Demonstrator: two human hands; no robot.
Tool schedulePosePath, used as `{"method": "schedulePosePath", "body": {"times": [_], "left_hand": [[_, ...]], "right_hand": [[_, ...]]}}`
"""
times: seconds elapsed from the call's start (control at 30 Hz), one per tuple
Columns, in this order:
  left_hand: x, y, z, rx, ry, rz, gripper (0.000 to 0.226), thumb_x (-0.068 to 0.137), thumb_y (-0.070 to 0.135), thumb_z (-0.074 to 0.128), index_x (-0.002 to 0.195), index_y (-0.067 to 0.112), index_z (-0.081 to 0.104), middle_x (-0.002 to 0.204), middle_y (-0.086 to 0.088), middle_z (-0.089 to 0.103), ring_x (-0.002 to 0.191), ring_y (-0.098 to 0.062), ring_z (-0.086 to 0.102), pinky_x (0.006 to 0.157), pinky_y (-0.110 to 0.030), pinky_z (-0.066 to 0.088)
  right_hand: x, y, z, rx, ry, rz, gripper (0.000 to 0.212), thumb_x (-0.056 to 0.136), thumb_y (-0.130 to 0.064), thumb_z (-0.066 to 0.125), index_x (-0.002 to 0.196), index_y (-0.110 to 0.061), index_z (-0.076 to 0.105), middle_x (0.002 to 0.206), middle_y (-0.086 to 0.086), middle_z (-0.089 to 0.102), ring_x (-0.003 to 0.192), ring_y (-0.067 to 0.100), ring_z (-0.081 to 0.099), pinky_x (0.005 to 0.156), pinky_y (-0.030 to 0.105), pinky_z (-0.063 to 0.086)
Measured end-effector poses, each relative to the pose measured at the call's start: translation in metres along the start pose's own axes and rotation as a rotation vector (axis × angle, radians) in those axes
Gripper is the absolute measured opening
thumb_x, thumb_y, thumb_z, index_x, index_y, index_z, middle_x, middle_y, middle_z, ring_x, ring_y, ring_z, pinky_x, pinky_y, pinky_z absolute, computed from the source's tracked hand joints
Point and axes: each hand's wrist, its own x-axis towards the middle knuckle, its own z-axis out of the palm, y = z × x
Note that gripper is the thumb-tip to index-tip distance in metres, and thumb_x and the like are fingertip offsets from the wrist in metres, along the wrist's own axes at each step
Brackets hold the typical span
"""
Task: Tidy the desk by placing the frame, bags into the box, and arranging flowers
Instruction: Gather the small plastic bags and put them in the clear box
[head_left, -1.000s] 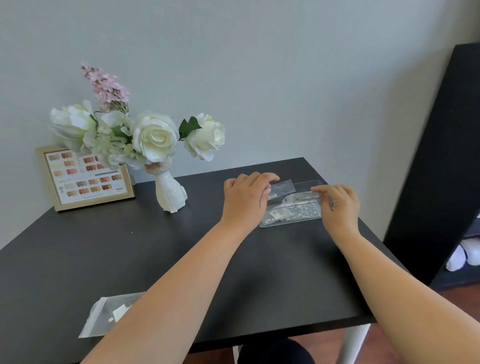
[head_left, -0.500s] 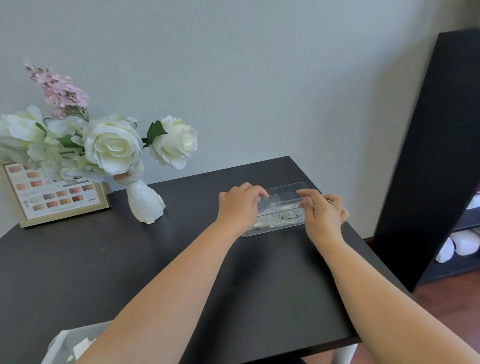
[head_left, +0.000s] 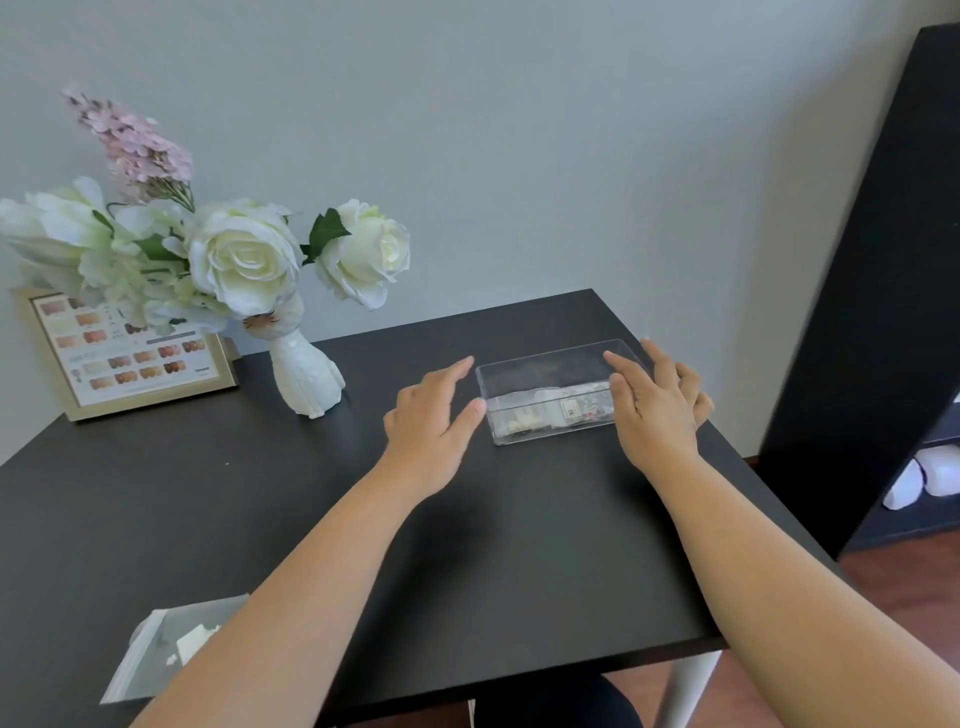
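Note:
A clear plastic box (head_left: 545, 371) lies at the desk's back right with small bags (head_left: 550, 415) inside it. My left hand (head_left: 431, 421) is at the box's left end, fingers spread, thumb tip touching its near corner. My right hand (head_left: 654, 410) rests over the box's right end with fingers stretched out; neither hand grips anything. A gold picture frame (head_left: 130, 364) leans on the wall at the back left. In front of it a white vase (head_left: 306, 379) holds white roses (head_left: 244, 260) and a pink sprig. Another clear bag (head_left: 156, 644) lies at the front left, partly under my left forearm.
The black desk (head_left: 260, 493) stands against a pale wall. A tall black shelf unit (head_left: 857, 260) stands close to the desk's right side, with white objects (head_left: 924, 475) on a low shelf. The desk's front edge is near my body.
Both hands have spread apart to the box's two ends and the fingers have opened. The bags now lie inside the upright box. The view shifted slightly.

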Motion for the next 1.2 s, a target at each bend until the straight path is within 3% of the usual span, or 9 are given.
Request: {"method": "schedulePosePath", "body": {"times": [0.2, 0.27, 0.43, 0.53, 0.67, 0.83, 0.93, 1.03, 1.2], "left_hand": [[-0.07, -0.083, -0.063, -0.077, -0.164, -0.174, 0.034, 0.094, 0.04, 0.058, 0.126, 0.05, 0.05, 0.124, 0.027, 0.05, 0.123, -0.007, 0.041, 0.095, -0.03, 0.034], [-0.092, -0.11, -0.083, -0.055, -0.218, -0.248, 0.031, 0.092, 0.041, 0.062, 0.121, 0.049, 0.055, 0.121, 0.027, 0.053, 0.121, -0.006, 0.045, 0.093, -0.03, 0.037], [-0.137, -0.148, -0.115, -0.029, -0.139, -0.288, 0.014, 0.092, 0.038, 0.065, 0.099, 0.049, 0.067, 0.107, 0.022, 0.061, 0.105, 0.002, 0.055, 0.083, -0.022, 0.04], [-0.155, -0.162, -0.13, -0.098, -0.086, -0.367, 0.01, 0.091, 0.044, 0.063, 0.089, 0.047, 0.072, 0.101, 0.026, 0.062, 0.097, 0.005, 0.058, 0.086, -0.025, 0.043], [-0.17, -0.171, -0.149, -0.101, -0.114, -0.4, 0.02, 0.088, 0.056, 0.059, 0.091, 0.044, 0.074, 0.105, 0.024, 0.065, 0.104, 0.002, 0.059, 0.095, -0.029, 0.043], [-0.181, -0.171, -0.182, 0.021, -0.317, -0.436, 0.05, 0.061, 0.083, 0.063, 0.099, 0.051, 0.068, 0.109, 0.029, 0.058, 0.103, 0.005, 0.055, 0.083, -0.023, 0.042], [-0.191, -0.181, -0.197, 0.132, -0.463, -0.471, 0.068, 0.047, 0.076, 0.078, 0.107, 0.049, 0.06, 0.116, 0.027, 0.047, 0.107, 0.004, 0.048, 0.082, -0.026, 0.039], [-0.2, -0.192, -0.197, 0.115, -0.424, -0.482, 0.076, 0.038, 0.068, 0.086, 0.105, 0.043, 0.062, 0.112, 0.016, 0.053, 0.102, -0.002, 0.053, 0.082, -0.03, 0.042], [-0.196, -0.192, -0.187, 0.027, -0.38, -0.47, 0.06, 0.036, 0.059, 0.092, 0.087, 0.033, 0.07, 0.079, 0.008, 0.058, 0.067, -0.011, 0.055, 0.064, -0.03, 0.042]], "right_hand": [[-0.016, -0.015, 0.001, -0.122, -0.031, -0.215, 0.035, 0.097, -0.026, 0.045, 0.129, -0.033, 0.059, 0.154, 0.0, 0.032, 0.14, 0.027, 0.018, 0.11, 0.045, 0.011], [-0.024, -0.024, 0.004, -0.144, -0.047, -0.327, 0.035, 0.096, -0.022, 0.048, 0.129, -0.029, 0.059, 0.153, 0.003, 0.035, 0.139, 0.029, 0.023, 0.11, 0.047, 0.015], [-0.038, -0.039, 0.016, -0.246, -0.151, -0.53, 0.043, 0.094, -0.02, 0.049, 0.137, -0.023, 0.051, 0.151, 0.001, 0.041, 0.135, 0.032, 0.033, 0.108, 0.047, 0.024], [-0.038, -0.038, 0.018, -0.24, -0.138, -0.486, 0.046, 0.093, -0.019, 0.05, 0.139, -0.024, 0.049, 0.149, 0.003, 0.043, 0.134, 0.032, 0.034, 0.107, 0.048, 0.026], [-0.038, -0.034, 0.019, -0.245, -0.13, -0.422, 0.049, 0.092, -0.018, 0.05, 0.14, -0.026, 0.046, 0.148, 0.005, 0.043, 0.135, 0.032, 0.032, 0.106, 0.052, 0.026], [-0.039, -0.036, 0.019, -0.267, -0.127, -0.418, 0.048, 0.093, -0.02, 0.05, 0.141, -0.026, 0.046, 0.147, 0.006, 0.044, 0.135, 0.032, 0.032, 0.107, 0.053, 0.026], [-0.041, -0.037, 0.019, -0.264, -0.119, -0.416, 0.048, 0.093, -0.019, 0.05, 0.14, -0.025, 0.046, 0.146, 0.006, 0.045, 0.134, 0.031, 0.032, 0.106, 0.053, 0.027], [-0.042, -0.038, 0.018, -0.27, -0.123, -0.411, 0.049, 0.093, -0.019, 0.05, 0.141, -0.025, 0.045, 0.146, 0.007, 0.045, 0.135, 0.031, 0.031, 0.106, 0.054, 0.028], [-0.043, -0.038, 0.018, -0.255, -0.107, -0.411, 0.049, 0.092, -0.018, 0.05, 0.141, -0.025, 0.045, 0.146, 0.007, 0.045, 0.134, 0.032, 0.032, 0.106, 0.053, 0.028]]}}
